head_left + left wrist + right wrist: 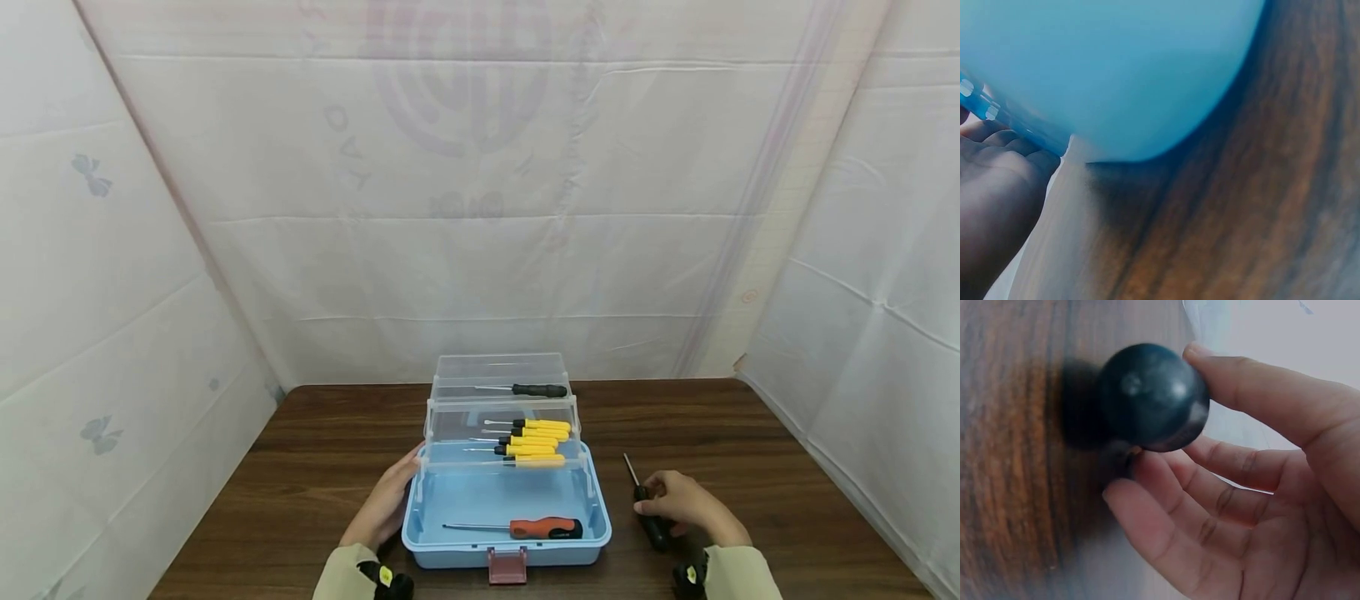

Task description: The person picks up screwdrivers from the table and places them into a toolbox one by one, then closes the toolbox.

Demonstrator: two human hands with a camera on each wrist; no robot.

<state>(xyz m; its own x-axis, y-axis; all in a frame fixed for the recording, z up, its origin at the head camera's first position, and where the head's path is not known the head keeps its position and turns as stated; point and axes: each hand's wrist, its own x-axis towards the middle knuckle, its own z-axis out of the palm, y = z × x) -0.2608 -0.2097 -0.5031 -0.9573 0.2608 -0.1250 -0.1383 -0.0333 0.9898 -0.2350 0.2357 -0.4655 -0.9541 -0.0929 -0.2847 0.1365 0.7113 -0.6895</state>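
Observation:
A light blue plastic toolbox (480, 492) stands open on the table, its clear lid (498, 365) raised at the back. My left hand (392, 497) holds its left side near the back corner; in the left wrist view the fingers curl by the clear edge, partly hidden by the box. My right hand (686, 502) pinches the handle of a black screwdriver (652, 525) at the box's right, its shaft pointing away from me. The round handle end fills the right wrist view between thumb and fingers. An orange-and-black screwdriver (543, 528) lies crosswise in the box's base.
Clear tiers behind the base hold several yellow-handled screwdrivers (538, 442) and, higher up, another black screwdriver (538, 390). A reddish latch (507, 566) hangs at the box's front. Dark wooden table (300, 483) surrounds the box, with white sheeting (480, 275) behind and at both sides.

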